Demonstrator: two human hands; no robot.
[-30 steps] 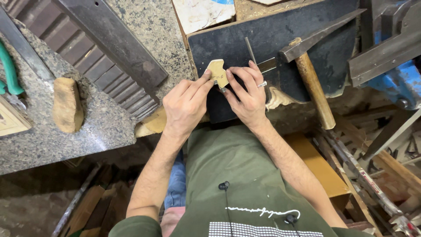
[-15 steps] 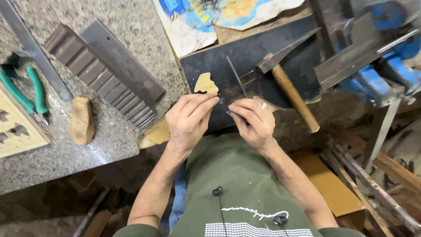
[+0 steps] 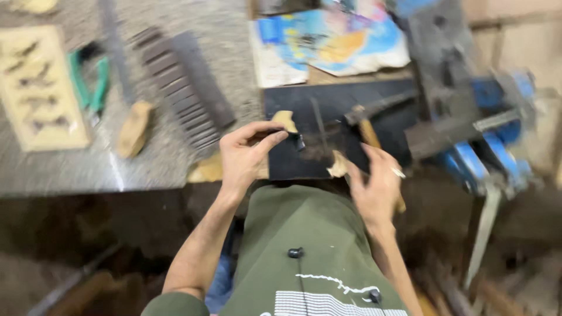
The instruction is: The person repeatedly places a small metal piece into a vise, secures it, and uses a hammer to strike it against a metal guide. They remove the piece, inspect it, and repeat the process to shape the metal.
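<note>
Since half a sec ago the hands have split apart: left hand stays up at the black mat w/ thumb and fingers pinched on a small dark bit, while right hand has dropped toward the lap, fingers spread and loose, gripping nothing. One tan wood chip lies on the mat just above the left fingertips, another wood scrap sits at the mat's near edge beside the right hand, hammer close behind; pic is blurry, so can't tell what the dark bit is.

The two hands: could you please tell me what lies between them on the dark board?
In the head view, a small tan wood chip lies on the dark board between the left hand and the right hand.
</note>
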